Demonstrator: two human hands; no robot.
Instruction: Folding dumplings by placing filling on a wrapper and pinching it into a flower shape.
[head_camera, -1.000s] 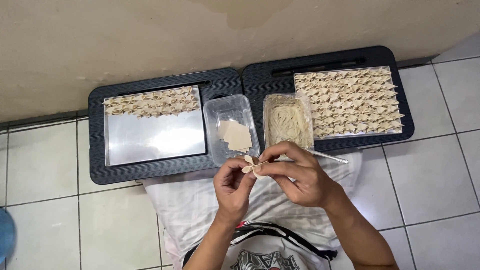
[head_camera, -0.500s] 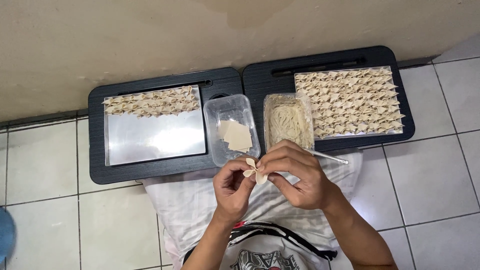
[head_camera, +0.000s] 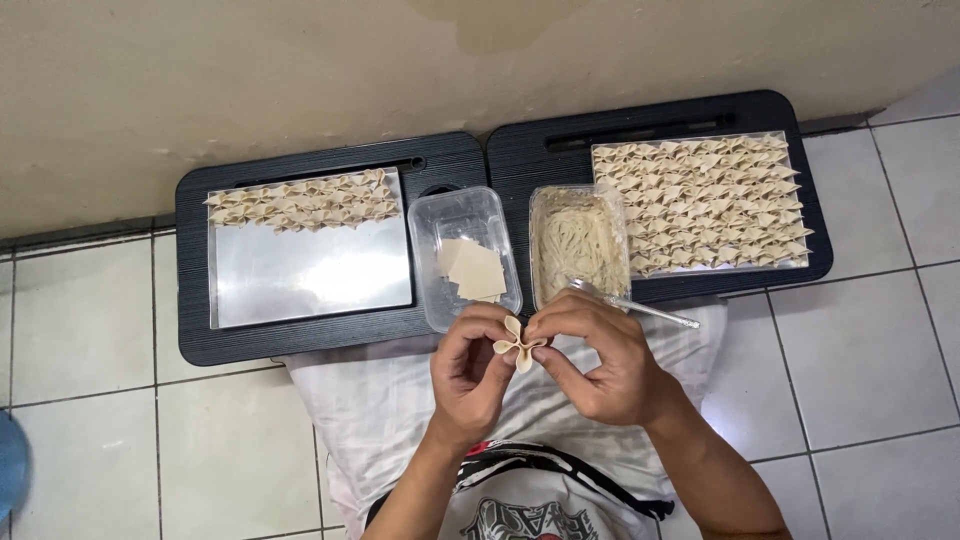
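Note:
My left hand (head_camera: 474, 372) and my right hand (head_camera: 598, 358) meet over my lap, fingertips pinching a small pale folded dumpling (head_camera: 518, 346) between them. Just beyond the hands stands a clear tub (head_camera: 432, 262) with a few square wrappers (head_camera: 472, 268). Beside it sits a clear tub of beige filling (head_camera: 578, 244), with a spoon (head_camera: 640, 306) resting on its near rim. A left metal sheet (head_camera: 300, 278) carries rows of folded dumplings (head_camera: 300, 200) along its far edge. The right sheet (head_camera: 704, 204) is covered with several rows of them.
Two black lap trays (head_camera: 200, 330) (head_camera: 540, 150) lie side by side on the white tiled floor against a beige wall. A pale striped cloth (head_camera: 350, 410) covers my lap. Something blue (head_camera: 10, 470) shows at the left edge.
Both hands stay together on the dumpling; the fingers have shifted slightly, pinching its folds tighter. The trays and tubs have not moved.

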